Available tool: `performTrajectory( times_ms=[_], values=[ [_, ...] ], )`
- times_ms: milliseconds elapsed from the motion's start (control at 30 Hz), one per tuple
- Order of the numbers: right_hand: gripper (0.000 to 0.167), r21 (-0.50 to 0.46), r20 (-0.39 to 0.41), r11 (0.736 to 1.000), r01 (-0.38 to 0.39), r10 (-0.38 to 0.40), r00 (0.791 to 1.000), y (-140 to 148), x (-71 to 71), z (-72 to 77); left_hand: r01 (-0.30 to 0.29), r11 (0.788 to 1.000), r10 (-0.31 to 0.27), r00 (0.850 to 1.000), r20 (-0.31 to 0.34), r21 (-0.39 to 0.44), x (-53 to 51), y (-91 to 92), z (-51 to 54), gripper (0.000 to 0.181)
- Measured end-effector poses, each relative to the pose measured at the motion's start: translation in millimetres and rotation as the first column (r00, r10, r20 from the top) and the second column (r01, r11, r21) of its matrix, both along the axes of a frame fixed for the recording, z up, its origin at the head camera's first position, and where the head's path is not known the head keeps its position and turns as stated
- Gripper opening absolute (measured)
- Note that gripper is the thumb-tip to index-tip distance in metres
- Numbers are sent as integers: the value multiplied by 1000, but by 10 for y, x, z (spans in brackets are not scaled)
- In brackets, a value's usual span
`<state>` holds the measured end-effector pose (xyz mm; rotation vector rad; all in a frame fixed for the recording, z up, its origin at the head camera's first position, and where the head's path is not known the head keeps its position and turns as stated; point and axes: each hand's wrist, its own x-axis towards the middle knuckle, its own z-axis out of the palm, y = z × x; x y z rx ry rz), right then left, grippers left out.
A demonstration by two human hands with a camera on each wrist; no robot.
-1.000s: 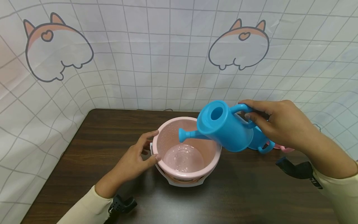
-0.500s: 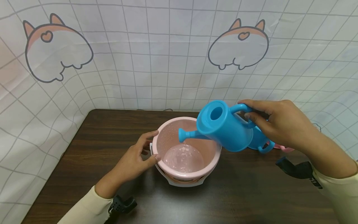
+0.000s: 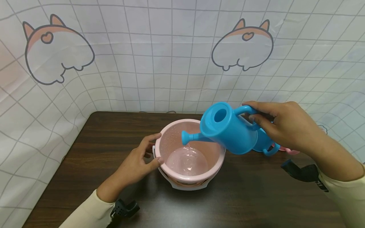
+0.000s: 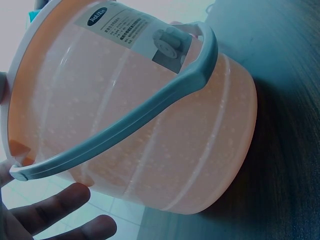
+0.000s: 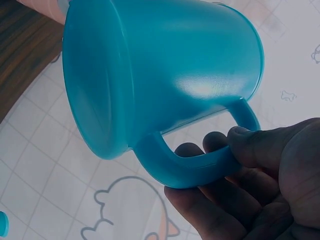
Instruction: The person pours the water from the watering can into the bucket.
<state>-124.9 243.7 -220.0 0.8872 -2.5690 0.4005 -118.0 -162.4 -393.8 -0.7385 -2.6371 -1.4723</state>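
A blue watering can (image 3: 233, 133) hangs tilted over the right side of a pink bucket (image 3: 189, 179), its spout (image 3: 196, 137) pointing left above the bucket's opening. The right hand (image 3: 285, 125) grips the can's handle; in the right wrist view fingers curl round that handle (image 5: 195, 170). Shallow water (image 3: 186, 161) with ripples lies in the bucket, below the spout. At the bucket's left rim rests the left hand (image 3: 139, 161), fingers and thumb spread and loosely bent. In the left wrist view the bucket's grey handle (image 4: 130, 122) hangs down beside the fingers.
Behind the can, on the right, stand another blue item with a handle (image 3: 271, 148) and a pink item (image 3: 291, 151), both partly hidden. A dark wooden table (image 3: 108, 142) carries everything. White gridded cloth (image 3: 159, 57) with cartoon prints rises behind and at the sides.
The water's ripples look different. Both hands, the can and the bucket hold nearly the same positions.
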Motion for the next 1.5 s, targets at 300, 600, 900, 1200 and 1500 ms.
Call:
performTrajectory(
  times_ms=[300, 600, 900, 1200, 1500],
  values=[
    [47, 3, 4, 1000, 8, -8, 1000, 1, 1, -2, 3, 1000, -3, 1000, -1, 6, 12, 3, 23, 70],
    [47, 2, 8, 1000, 11, -11, 1000, -1, 5, -1, -3, 1000, 3, 1000, -7, 0, 7, -1, 8, 69],
    [47, 0, -2, 1000, -1, 1, 1000, 0, 3, -5, -3, 1000, 3, 1000, -12, 6, 12, 5, 16, 70],
    [48, 0, 1, 1000, 2, -2, 1000, -2, 5, -1, -2, 1000, 2, 1000, -13, 1, 8, 6, 13, 70],
    [48, -7, 13, 1000, 3, -3, 1000, -5, 14, 6, 0, 1000, 0, 1000, -11, -3, 12, 5, 17, 70]
  ],
)
